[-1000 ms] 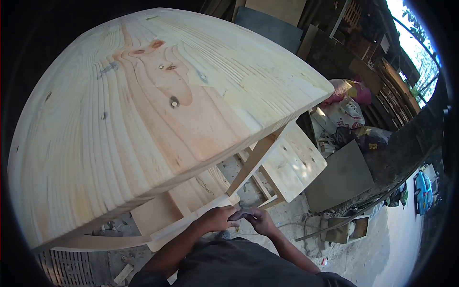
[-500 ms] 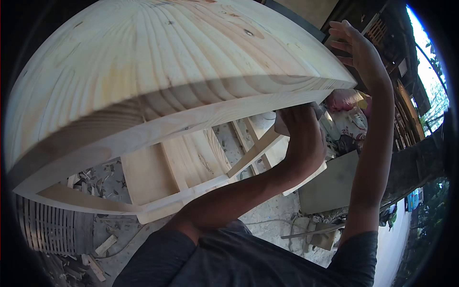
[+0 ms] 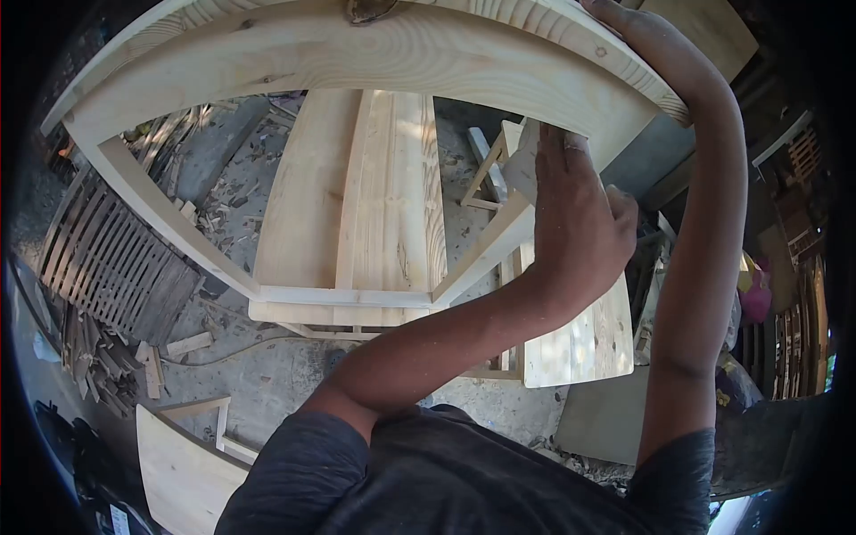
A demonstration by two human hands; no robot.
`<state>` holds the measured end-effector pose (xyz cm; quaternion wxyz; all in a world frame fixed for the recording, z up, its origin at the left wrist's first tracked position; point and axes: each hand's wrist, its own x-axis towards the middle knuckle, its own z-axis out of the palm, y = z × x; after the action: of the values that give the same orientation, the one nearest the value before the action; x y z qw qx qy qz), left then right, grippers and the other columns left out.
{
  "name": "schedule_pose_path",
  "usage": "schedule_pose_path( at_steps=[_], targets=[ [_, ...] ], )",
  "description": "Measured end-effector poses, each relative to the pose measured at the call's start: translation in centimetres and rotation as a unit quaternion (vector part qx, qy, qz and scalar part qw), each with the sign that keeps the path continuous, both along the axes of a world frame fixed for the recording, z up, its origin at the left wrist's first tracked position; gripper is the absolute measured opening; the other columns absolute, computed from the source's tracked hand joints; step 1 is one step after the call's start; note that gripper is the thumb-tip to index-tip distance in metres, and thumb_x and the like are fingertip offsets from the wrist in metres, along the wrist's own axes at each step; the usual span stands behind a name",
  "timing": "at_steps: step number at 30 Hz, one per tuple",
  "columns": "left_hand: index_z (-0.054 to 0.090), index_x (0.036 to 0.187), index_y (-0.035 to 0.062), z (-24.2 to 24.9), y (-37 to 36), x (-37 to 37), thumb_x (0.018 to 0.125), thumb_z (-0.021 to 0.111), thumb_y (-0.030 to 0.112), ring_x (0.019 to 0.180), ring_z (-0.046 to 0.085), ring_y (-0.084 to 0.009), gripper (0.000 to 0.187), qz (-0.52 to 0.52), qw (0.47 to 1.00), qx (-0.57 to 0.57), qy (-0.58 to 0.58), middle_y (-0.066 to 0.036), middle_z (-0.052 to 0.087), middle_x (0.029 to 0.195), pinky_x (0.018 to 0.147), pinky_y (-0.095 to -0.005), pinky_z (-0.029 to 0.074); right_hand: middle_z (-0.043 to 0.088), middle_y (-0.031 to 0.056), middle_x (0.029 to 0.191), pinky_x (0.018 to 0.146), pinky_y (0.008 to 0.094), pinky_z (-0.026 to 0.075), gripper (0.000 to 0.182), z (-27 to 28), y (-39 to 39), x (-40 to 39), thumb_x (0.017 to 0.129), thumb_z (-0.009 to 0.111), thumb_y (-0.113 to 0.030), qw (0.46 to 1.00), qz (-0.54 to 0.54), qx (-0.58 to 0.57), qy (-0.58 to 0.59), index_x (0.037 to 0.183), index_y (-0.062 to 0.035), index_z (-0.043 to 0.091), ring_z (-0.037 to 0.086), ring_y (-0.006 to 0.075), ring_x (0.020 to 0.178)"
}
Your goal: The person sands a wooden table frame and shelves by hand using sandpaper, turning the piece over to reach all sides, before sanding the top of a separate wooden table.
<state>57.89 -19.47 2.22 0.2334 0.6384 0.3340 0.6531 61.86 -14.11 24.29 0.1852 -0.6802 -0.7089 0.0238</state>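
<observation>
A pale wooden frame piece with a curved board (image 3: 383, 53) and angled legs fills the upper view, its underside facing me. My left hand (image 3: 580, 201) is raised under the curved rail, fingers pressed together around a pale, flat sheet (image 3: 522, 165) against the wood near one leg (image 3: 486, 254). The thumb side faces right, and the fingertips are partly hidden behind the rail. At the top right my right hand (image 3: 637, 27) grips the board's outer edge, wrist bent, with some fingers cut off by the frame.
Through the frame shows a wooden bench (image 3: 357, 196) on the concrete floor. A slatted panel (image 3: 120, 254) and wood scraps (image 3: 102, 366) lie at left. Another wooden piece (image 3: 183, 468) stands at lower left, and a pale board (image 3: 580, 343) at right.
The curved board has tilted up, showing its underside. My right hand has gone from open in the air to its edge. My left hand is slightly lower in view, still under the rail.
</observation>
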Motion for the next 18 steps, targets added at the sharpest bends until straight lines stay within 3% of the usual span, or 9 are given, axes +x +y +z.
schedule_pose_path(
  at_steps=[1, 3, 6, 7, 10, 12, 14, 17, 18],
  targets=[
    [0.016, 0.157, -0.0123, 1.1, -0.3, 0.2, 0.083, 0.051, -0.014, 0.151, 0.028, -0.0535, 0.082, 0.005, 1.000, 0.029, -0.002, -0.038, 0.023, 0.162, 0.125, -0.0505, 0.028, 0.071, 0.0240, 0.123, 0.101, 0.0418, 0.049, 0.065, -0.4, -0.2, 0.3, 0.106, 0.048, -0.053, 0.999, 0.017, -0.002, 0.048, 0.125, 0.0054, 0.071, 0.068, 0.0309, 0.115],
    [0.016, 0.158, -0.0110, -4.6, 1.3, 1.8, 0.082, 0.050, -0.015, 0.152, 0.029, -0.0506, 0.084, 0.103, 0.990, 0.096, 0.018, -0.035, 0.025, 0.163, 0.125, -0.0494, 0.029, 0.070, 0.0246, 0.127, 0.103, 0.0428, 0.048, 0.066, 0.0, -1.4, 0.0, 0.106, 0.047, -0.053, 0.999, 0.050, 0.008, -0.001, 0.126, 0.0058, 0.070, 0.067, 0.0329, 0.118],
    [0.013, 0.162, -0.0059, -22.4, -1.5, 2.6, 0.078, 0.048, -0.022, 0.152, 0.032, -0.0440, 0.092, 0.112, 0.983, -0.139, 0.040, -0.029, 0.031, 0.163, 0.126, -0.0465, 0.030, 0.068, 0.0255, 0.133, 0.104, 0.0439, 0.047, 0.066, 0.1, -1.5, 0.5, 0.106, 0.046, -0.053, 0.996, 0.060, 0.029, -0.062, 0.128, 0.0060, 0.068, 0.065, 0.0356, 0.124],
    [0.011, 0.161, -0.0073, -27.3, -2.0, 2.1, 0.079, 0.055, -0.016, 0.152, 0.033, -0.0442, 0.093, 0.049, 0.967, -0.249, 0.031, -0.031, 0.031, 0.162, 0.125, -0.0467, 0.030, 0.067, 0.0257, 0.135, 0.105, 0.0441, 0.047, 0.067, 0.0, -1.3, 0.6, 0.106, 0.046, -0.053, 0.995, 0.054, 0.038, -0.080, 0.129, 0.0060, 0.068, 0.064, 0.0362, 0.126],
    [0.013, 0.159, -0.0093, -18.8, -1.8, 3.6, 0.080, 0.064, -0.005, 0.152, 0.033, -0.0447, 0.094, 0.112, 0.966, -0.232, -0.007, -0.033, 0.031, 0.161, 0.124, -0.0480, 0.031, 0.064, 0.0263, 0.139, 0.106, 0.0442, 0.046, 0.067, -0.3, 0.2, 0.7, 0.106, 0.045, -0.053, 0.990, 0.032, 0.085, -0.110, 0.130, 0.0059, 0.066, 0.061, 0.0374, 0.130],
    [0.014, 0.157, -0.0130, -5.1, -1.7, 3.1, 0.082, 0.071, 0.007, 0.149, 0.035, -0.0477, 0.096, 0.151, 0.988, -0.035, -0.009, -0.037, 0.031, 0.157, 0.124, -0.0482, 0.030, 0.074, 0.0236, 0.121, 0.095, 0.0441, 0.052, 0.063, -0.7, -0.6, -0.2, 0.107, 0.045, -0.051, 0.997, 0.018, 0.062, -0.043, 0.123, 0.0052, 0.070, 0.071, 0.0346, 0.111],
    [0.019, 0.157, -0.0125, 0.7, -1.8, 3.9, 0.079, 0.066, 0.001, 0.149, 0.029, -0.0544, 0.092, 0.152, 0.983, 0.046, -0.093, -0.038, 0.028, 0.159, 0.125, -0.0556, 0.025, 0.077, 0.0205, 0.106, 0.088, 0.0429, 0.055, 0.063, -0.8, 0.4, 0.4, 0.107, 0.045, -0.050, 0.992, 0.065, 0.081, -0.078, 0.117, 0.0067, 0.071, 0.074, 0.0308, 0.100],
    [0.027, 0.156, -0.0106, -9.5, -0.6, 3.5, 0.076, 0.058, -0.009, 0.151, 0.030, -0.0479, 0.085, 0.155, 0.986, 0.032, -0.056, -0.032, 0.029, 0.162, 0.124, -0.0519, 0.029, 0.075, 0.0218, 0.107, 0.087, 0.0443, 0.056, 0.059, -0.4, 2.4, 1.9, 0.106, 0.051, -0.046, 0.977, 0.169, 0.082, -0.098, 0.118, 0.0087, 0.070, 0.074, 0.0319, 0.097],
    [0.036, 0.153, -0.0092, -15.0, -1.3, 3.6, 0.073, 0.052, -0.017, 0.149, 0.036, -0.0436, 0.082, 0.162, 0.982, -0.063, -0.074, -0.029, 0.036, 0.160, 0.124, -0.0489, 0.031, 0.075, 0.0219, 0.107, 0.087, 0.0445, 0.056, 0.059, -0.8, 2.1, 1.7, 0.106, 0.051, -0.046, 0.975, 0.167, 0.095, -0.107, 0.118, 0.0085, 0.070, 0.074, 0.0321, 0.097]
  ],
)
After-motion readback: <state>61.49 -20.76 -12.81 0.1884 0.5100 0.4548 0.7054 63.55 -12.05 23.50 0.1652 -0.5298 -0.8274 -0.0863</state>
